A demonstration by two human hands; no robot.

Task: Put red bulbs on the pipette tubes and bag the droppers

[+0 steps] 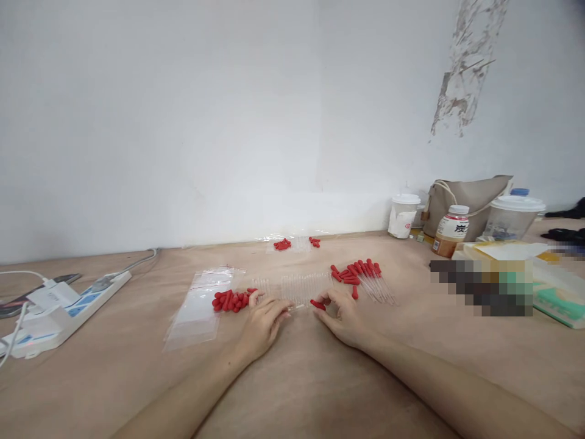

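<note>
Between the thumb and fingers of my right hand (342, 314) a red rubber bulb (317, 304) is pinched, lying on its side. My left hand (265, 320) is closed at the fingertips on a thin clear glass dropper tube (299, 306), which points toward the bulb; whether they touch is too small to tell. Just beyond both hands lies a row of clear glass tubes (304, 286). A pile of red bulbs (231, 300) is beside my left hand. Past my right hand are loose red bulbs (345, 277) and several droppers with bulbs fitted (375, 283).
Clear zip bags (196, 311) lie left of the bulb pile. Near the wall is clear packaging (299, 244) with more red bulbs. A power strip (73, 311) sits at far left. A paper cup (403, 216), drink bottle (451, 231), bag (470, 198) and plastic box (564, 299) stand right.
</note>
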